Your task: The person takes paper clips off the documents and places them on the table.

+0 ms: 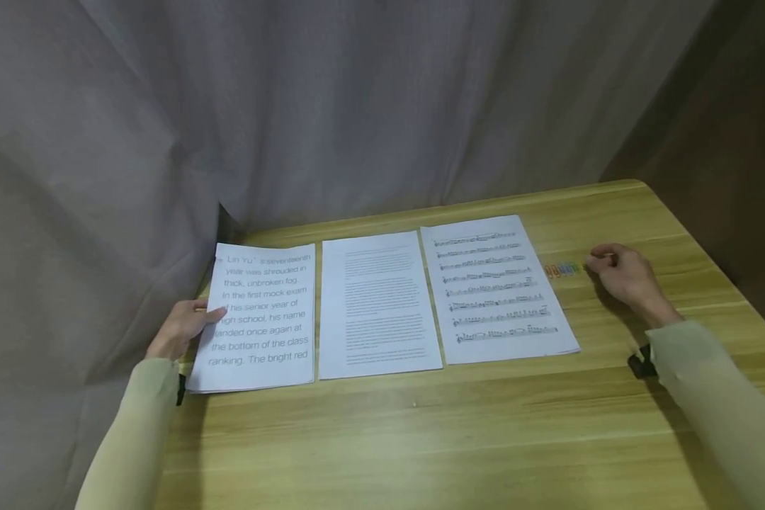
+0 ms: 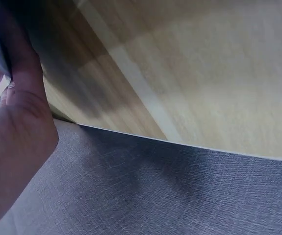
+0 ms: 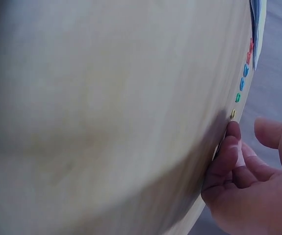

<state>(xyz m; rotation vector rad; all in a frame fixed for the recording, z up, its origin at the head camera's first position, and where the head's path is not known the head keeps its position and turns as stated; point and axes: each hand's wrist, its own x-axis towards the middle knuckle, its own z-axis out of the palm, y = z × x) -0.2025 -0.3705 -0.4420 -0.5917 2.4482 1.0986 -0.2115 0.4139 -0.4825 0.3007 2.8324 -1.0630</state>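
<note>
Three printed paper stacks lie side by side on the wooden table. My left hand [image 1: 180, 327] pinches the left edge of the large-print stack [image 1: 264, 322], thumb on top and fingers underneath; that edge looks slightly lifted. On the right, my right hand [image 1: 627, 278] is low over the table at the end of a row of coloured paper clips [image 1: 567, 269]. The right wrist view shows its fingertips right beside the yellow paper clip [image 3: 233, 114], with the thumb apart from them and the fingers bent. Green, blue and red clips follow the yellow one towards the papers.
A small-print stack [image 1: 379, 304] sits in the middle, and the sheet music [image 1: 497, 290] lies between it and the clips. Grey curtain [image 1: 357, 106] hangs behind and to the left of the table [image 1: 414, 439]. The table's left edge runs close beside my left hand.
</note>
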